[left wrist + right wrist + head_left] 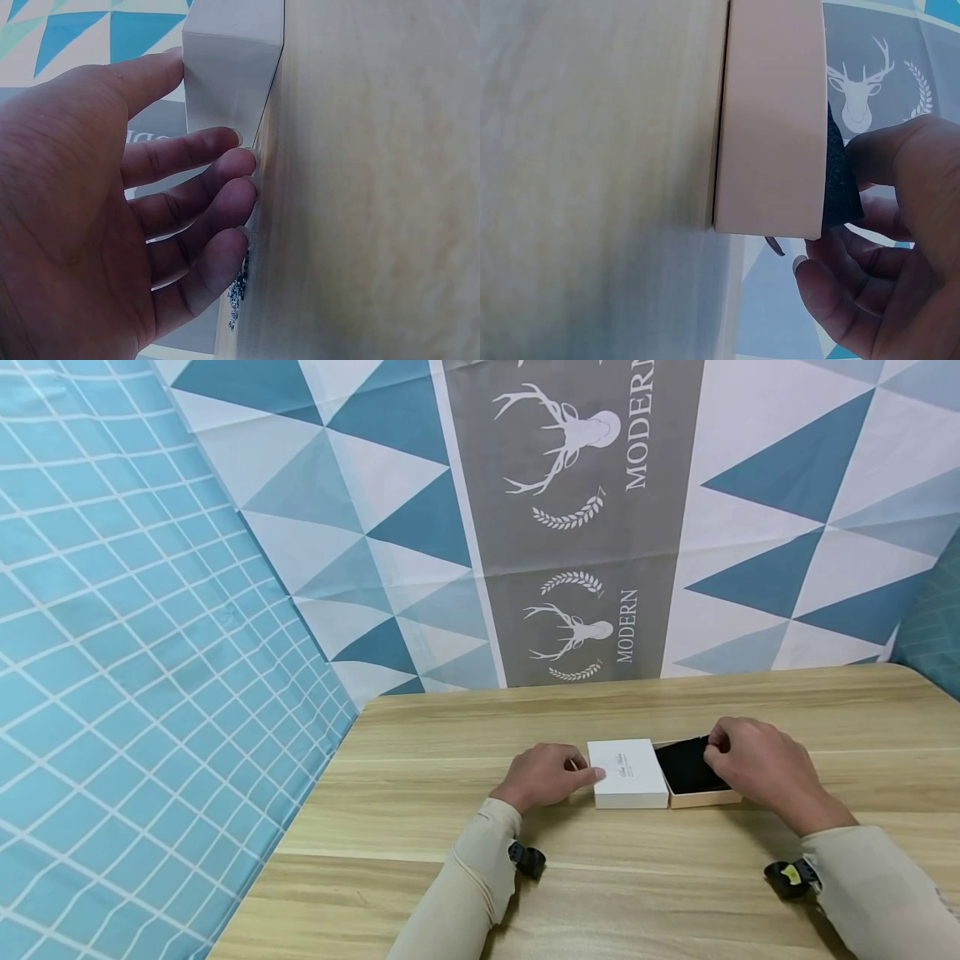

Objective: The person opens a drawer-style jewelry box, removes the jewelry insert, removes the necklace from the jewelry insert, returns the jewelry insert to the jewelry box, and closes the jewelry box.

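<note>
A white box lid [628, 785] with small dark print lies on the wooden table, side by side with an open peach-coloured box base [705, 799]. A black foam pad [684, 766] lines the base. My left hand [542, 775] is at the lid's left side, its thumb touching the lid and its other fingers loosely bent in the left wrist view. At the base's right end, my right hand [765, 770] pinches the edge of the foam pad between thumb and fingers. In the right wrist view the foam [841, 184] stands up past the base's rim.
The wooden table [420, 827] runs back to a wall cloth [570, 552] with triangles, deer heads and lettering. A blue gridded cloth [135, 677] hangs along the left side. Small black cameras sit at both wrists.
</note>
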A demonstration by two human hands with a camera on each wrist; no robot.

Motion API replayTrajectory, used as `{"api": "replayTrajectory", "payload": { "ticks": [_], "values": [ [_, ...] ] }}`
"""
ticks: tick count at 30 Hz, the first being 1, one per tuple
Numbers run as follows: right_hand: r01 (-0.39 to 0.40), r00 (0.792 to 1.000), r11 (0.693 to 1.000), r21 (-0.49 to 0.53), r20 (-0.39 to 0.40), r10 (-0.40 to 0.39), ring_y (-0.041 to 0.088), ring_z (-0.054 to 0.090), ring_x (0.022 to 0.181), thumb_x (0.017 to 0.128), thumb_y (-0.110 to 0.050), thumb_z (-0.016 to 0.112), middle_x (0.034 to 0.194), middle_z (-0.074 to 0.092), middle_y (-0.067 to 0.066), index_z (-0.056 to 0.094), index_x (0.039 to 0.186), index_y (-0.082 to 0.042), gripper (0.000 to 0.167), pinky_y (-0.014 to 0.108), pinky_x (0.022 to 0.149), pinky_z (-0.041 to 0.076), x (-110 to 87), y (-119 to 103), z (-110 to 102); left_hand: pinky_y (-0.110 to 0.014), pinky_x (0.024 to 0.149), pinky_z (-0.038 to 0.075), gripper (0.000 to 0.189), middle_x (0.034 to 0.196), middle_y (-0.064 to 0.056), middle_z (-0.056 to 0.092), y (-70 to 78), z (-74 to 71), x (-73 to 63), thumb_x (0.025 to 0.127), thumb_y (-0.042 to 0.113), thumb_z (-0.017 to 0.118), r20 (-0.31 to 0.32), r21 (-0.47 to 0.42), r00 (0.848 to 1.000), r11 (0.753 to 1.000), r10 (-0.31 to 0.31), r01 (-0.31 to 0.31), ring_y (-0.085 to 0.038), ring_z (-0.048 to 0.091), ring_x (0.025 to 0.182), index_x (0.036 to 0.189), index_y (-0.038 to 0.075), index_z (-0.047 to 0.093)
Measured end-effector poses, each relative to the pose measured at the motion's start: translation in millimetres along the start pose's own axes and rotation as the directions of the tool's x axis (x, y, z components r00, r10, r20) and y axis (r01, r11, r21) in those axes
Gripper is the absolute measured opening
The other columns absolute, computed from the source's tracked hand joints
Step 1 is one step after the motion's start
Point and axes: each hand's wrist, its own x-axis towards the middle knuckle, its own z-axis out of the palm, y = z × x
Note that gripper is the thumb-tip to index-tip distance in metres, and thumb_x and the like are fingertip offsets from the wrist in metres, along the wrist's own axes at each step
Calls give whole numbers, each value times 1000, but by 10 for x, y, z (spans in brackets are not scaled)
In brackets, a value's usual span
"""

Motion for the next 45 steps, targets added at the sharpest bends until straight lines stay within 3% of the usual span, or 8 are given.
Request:
{"api": "replayTrajectory", "payload": {
  "ticks": [9, 17, 31, 45],
  "values": [
    [4, 1000, 1000, -13, -5, -4, 21, 53, 66, 89, -16, 69, 86, 64, 12, 68, 95, 0, 18, 36, 51, 41, 12, 24, 10, -27, 69, 44, 36, 81, 20, 62, -1, -4, -3, 94, 61, 58, 3, -4, 1000, 1000, 4, -4, -1, 56, 72, 94, 29, 74],
    [-13, 1000, 1000, -22, 5, 13, 23, 50, 66, 89, -16, 69, 84, 59, 13, 63, 88, -1, 16, 36, 51, 40, 1, 18, 4, -27, 68, 44, 35, 81, 20, 62, -9, -4, 1, 93, 61, 58, 1, -9, 1000, 1000, 0, 0, -1, 56, 72, 93, 30, 74],
    [-37, 997, 999, -37, 73, 39, 24, 52, 67, 90, -14, 70, 89, 62, 20, 64, 98, 7, 24, 40, 53, 43, -11, 39, 10, -27, 68, 44, 35, 80, 20, 62, -3, -1, -6, 93, 61, 59, -2, -7, 1000, 1000, 5, -5, -2, 56, 72, 92, 29, 74],
    [-50, 992, 999, -20, 116, 52, 21, 49, 62, 92, -13, 67, 82, 61, 14, 62, 96, 5, 19, 38, 53, 40, -15, 47, 21, -27, 69, 44, 35, 79, 20, 62, -1, 1, -8, 94, 61, 58, 5, -12, 1000, 1000, -4, 4, -2, 56, 71, 93, 30, 73]
  ]
}}
